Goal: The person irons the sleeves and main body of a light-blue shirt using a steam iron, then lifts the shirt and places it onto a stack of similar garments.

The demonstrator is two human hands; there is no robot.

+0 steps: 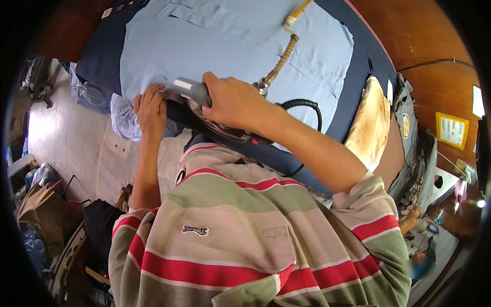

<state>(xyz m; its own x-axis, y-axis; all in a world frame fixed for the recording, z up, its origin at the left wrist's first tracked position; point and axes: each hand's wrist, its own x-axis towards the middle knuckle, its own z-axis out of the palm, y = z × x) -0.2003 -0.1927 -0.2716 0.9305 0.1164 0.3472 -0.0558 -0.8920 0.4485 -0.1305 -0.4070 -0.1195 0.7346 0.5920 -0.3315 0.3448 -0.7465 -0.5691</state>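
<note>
A light blue garment (pixel 225 56) lies spread over the dark blue padded ironing table (pixel 332 128). My right hand (pixel 238 100) is closed round the handle of a steam iron (pixel 192 91), which sits at the near edge of the garment. Just left of the iron, my left hand (pixel 152 113) has its bent fingers at the garment's near left edge, taking hold of the cloth. A brown-wrapped steam hose (pixel 281 64) rises from the iron to the far side. The iron's soleplate is hidden from view.
A black cable (pixel 307 102) loops right of my forearm. At the table's right end lies a scorched cream cloth (pixel 368 123), with grey garments (pixel 406 133) beyond. Pale blue cloth (pixel 125 120) hangs below the left edge. A brown bag (pixel 43 215) stands at the lower left.
</note>
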